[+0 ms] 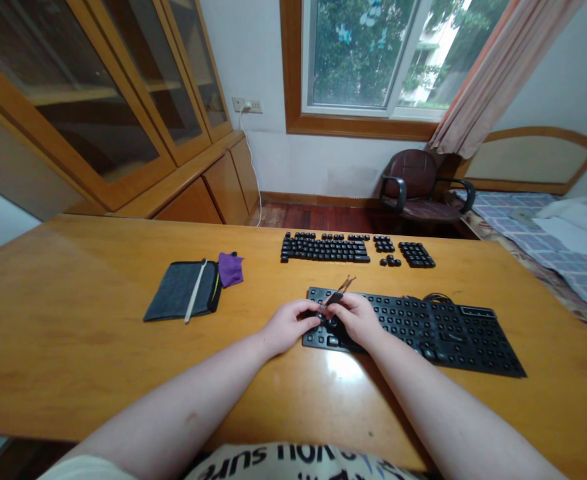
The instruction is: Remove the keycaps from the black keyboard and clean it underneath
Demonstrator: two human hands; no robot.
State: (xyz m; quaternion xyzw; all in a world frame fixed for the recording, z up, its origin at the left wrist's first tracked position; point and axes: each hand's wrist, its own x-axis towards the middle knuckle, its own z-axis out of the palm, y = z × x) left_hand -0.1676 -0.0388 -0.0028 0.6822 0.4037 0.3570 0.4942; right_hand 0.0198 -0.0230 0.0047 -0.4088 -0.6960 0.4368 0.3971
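On the wooden desk in front of me lies a black keyboard (403, 320) with its keycaps off over most of its face, leaving the switches bare. My right hand (357, 319) is closed around a keycap puller (342, 291), whose thin prongs point up and away from me. Over the keyboard's left end, my left hand (289, 325) meets the right fingertips, thumb and forefinger drawn together. Whatever lies between those left fingers is too small to make out.
Beyond the keyboard, loose black keycaps (326, 248) sit in keyboard order, with a number-pad block (416, 255) at their right. Leftward lie a dark zip pouch (173, 293), a pale slim stick (196, 292) on it and a purple cloth (231, 269). A cable (438, 298) curls behind the keyboard.
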